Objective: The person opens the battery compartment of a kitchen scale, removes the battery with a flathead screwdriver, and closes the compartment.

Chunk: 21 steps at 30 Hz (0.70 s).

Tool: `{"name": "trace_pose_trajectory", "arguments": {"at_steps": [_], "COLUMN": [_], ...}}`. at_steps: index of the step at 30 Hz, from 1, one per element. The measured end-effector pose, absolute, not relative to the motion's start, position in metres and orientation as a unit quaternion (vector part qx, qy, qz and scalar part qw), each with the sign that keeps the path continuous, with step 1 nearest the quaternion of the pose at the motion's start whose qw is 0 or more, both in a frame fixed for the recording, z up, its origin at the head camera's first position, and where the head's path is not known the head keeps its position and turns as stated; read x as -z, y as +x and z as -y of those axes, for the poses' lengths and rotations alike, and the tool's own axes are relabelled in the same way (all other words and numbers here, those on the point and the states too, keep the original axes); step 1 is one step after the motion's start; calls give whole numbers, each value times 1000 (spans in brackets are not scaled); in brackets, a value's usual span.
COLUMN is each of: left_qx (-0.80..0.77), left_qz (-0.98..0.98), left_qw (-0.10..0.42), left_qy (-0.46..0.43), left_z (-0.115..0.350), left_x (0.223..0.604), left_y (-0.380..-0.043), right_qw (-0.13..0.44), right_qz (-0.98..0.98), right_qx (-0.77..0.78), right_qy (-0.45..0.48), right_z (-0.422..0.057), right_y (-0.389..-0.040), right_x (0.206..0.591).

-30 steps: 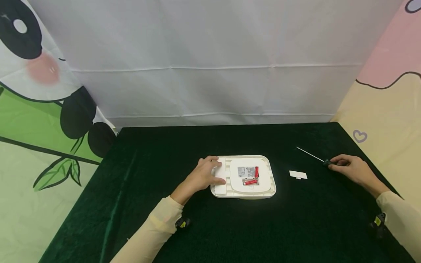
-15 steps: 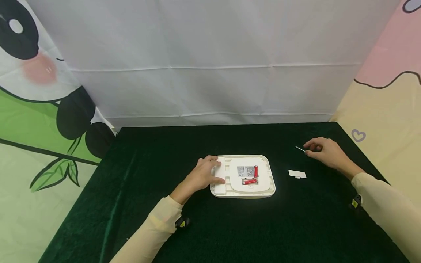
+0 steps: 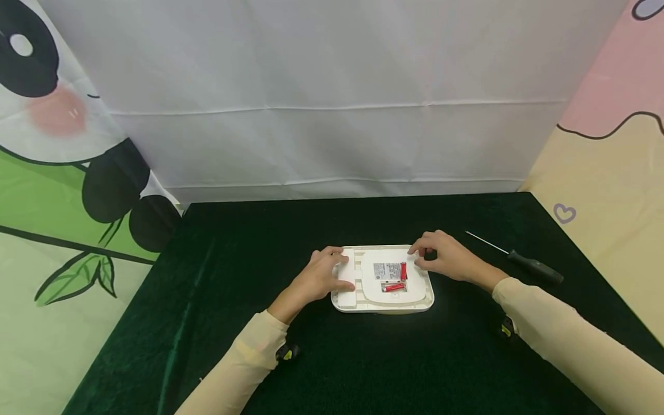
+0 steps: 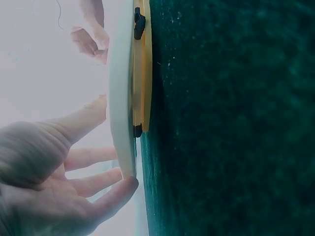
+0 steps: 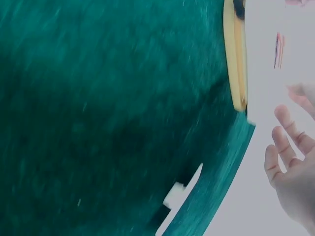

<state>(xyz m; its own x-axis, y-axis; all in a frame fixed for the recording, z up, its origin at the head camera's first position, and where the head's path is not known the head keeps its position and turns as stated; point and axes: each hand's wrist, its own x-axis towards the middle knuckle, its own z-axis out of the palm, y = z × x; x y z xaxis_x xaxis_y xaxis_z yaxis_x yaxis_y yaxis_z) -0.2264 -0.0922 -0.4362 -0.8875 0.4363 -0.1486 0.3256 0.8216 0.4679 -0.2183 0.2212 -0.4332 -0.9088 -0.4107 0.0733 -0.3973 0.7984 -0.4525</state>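
A white rounded device (image 3: 369, 295) lies battery side up, with a printed label (image 3: 387, 271) on its middle panel. One red battery (image 3: 394, 287) is at the battery compartment, slightly askew. The other red battery (image 3: 403, 270) lies by the label's right edge. My left hand (image 3: 324, 272) rests on the device's left end, thumb and fingers spread and fairly straight; in the left wrist view one fingertip (image 4: 132, 183) meets its edge. Over the far right corner is my right hand (image 3: 446, 258), fingers loosely bent, nothing seen between them.
A screwdriver (image 3: 534, 267) with a dark handle lies to the right on the dark green cloth (image 3: 249, 248). The small white cover (image 5: 178, 197) with a tab shows in the right wrist view; my right arm hides it in the head view. A pale curtain hangs behind.
My right hand has let go of the screwdriver, leaving it on the cloth, and moved left past the white cover to the device's corner. The left hand has stayed in place.
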Motion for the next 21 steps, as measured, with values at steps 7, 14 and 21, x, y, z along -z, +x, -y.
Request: {"name": "trace_pose_trajectory", "arguments": {"at_steps": [7,14,21], "left_qx": [-225,-217,-220], "left_qz": [-948,-951,-950], "left_qw": [122,123,121], "left_qy": [188,184,186], "left_z": [82,81,81], "left_x": [436,437,436], "left_y": [-236,-236,-236], "right_qw": [29,23,23], "right_qz": [-945,-945,-939], "right_qx": [201,195,207], "right_qy": [-256,-263,-274], "right_z": [-209,-208,-208], "right_y": [-232,-232,-231], "right_x": [433,435,435]}}
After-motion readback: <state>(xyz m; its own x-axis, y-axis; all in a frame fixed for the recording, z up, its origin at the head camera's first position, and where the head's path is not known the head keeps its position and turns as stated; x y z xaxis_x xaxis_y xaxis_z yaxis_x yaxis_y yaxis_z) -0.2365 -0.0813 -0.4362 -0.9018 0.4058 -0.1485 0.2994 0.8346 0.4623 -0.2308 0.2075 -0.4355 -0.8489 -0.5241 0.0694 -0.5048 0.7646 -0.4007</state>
